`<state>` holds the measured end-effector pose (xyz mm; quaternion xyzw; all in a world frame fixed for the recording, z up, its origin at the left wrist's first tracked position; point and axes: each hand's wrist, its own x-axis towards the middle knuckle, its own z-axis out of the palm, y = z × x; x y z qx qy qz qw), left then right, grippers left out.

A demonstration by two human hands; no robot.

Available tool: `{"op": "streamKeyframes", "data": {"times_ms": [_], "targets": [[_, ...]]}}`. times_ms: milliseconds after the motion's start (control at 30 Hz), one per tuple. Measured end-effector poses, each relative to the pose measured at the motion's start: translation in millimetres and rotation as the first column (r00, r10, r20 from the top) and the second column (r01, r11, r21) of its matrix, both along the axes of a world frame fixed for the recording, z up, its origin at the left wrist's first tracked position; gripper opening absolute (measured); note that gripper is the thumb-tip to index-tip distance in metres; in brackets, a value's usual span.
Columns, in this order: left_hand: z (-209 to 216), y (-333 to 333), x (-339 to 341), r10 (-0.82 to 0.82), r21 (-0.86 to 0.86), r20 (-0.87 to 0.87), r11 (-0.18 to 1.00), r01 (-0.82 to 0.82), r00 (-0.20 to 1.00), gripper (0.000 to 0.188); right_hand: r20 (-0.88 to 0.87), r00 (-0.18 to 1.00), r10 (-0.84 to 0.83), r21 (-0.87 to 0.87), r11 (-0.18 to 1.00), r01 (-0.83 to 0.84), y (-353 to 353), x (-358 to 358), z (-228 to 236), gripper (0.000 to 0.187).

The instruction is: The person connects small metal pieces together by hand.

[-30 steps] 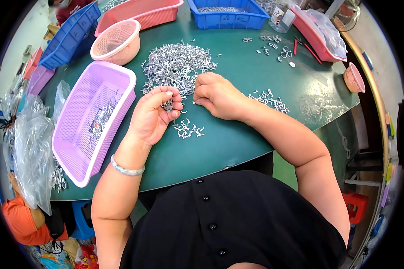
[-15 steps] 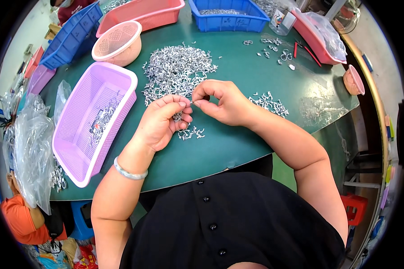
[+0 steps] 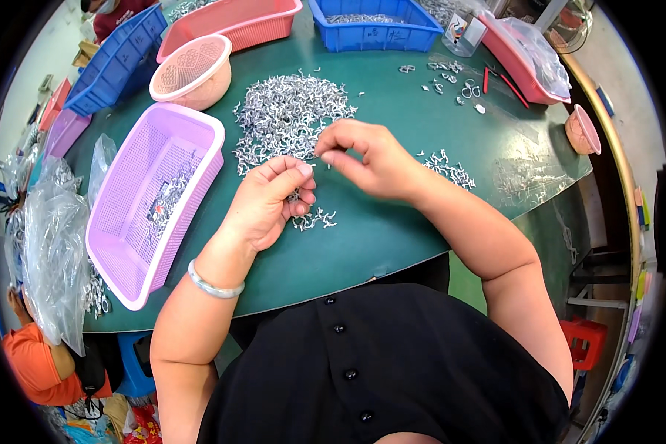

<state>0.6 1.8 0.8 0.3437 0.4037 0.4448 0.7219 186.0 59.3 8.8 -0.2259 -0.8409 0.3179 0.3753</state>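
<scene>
My left hand [image 3: 263, 200], wearing a pale bangle on the wrist, is curled round several small curved silvery metal pieces, its thumb and forefinger pinched together at the top. To its right, my right hand [image 3: 374, 163] is closed in a pinch, a small gap from the left fingertips; whatever its fingers hold is too small to make out. Beyond both hands spreads a large pile of curved metal pieces [image 3: 288, 111]. A small cluster of pieces [image 3: 315, 219] lies just below the left hand. Another little heap [image 3: 450, 170] rests beyond my right forearm.
A purple mesh basket [image 3: 129, 159] with some pieces stands at left, beside clear plastic bags [image 3: 55, 251]. Behind it are a round pink basket [image 3: 200, 92], a red tray [image 3: 237, 33] and a blue tray [image 3: 377, 38]. Red-handled pliers [image 3: 512, 90] lie far right. A person in orange [image 3: 33, 362] sits lower left.
My right hand has drawn slightly up and away from the left fingertips, which it met before. The left hand stays in nearly the same place, still holding pieces.
</scene>
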Motion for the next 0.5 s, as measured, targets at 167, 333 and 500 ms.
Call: {"op": "streamKeyframes", "data": {"times_ms": [167, 333, 500], "targets": [[5.5, 0.9, 1.8, 0.063, -0.004, 0.106, 0.998, -0.063, 0.992, 0.003, 0.201, 0.976, -0.081, 0.213, 0.976, 0.038, 14.6, 11.0, -10.6, 0.010], [1.6, 2.6, -5.5, 0.049, 0.024, 0.189, 0.998, -0.055, 0.981, 0.004, 0.295, 0.950, -0.099, 0.298, 0.955, 0.007, 15.6, 8.2, -13.5, 0.008], [1.8, 2.9, -3.3, 0.053, 0.009, 0.150, 0.998, -0.055, 0.987, 0.010, 0.235, 0.970, -0.060, 0.276, 0.961, -0.007, 14.6, 5.7, -14.8, 0.006]]}}
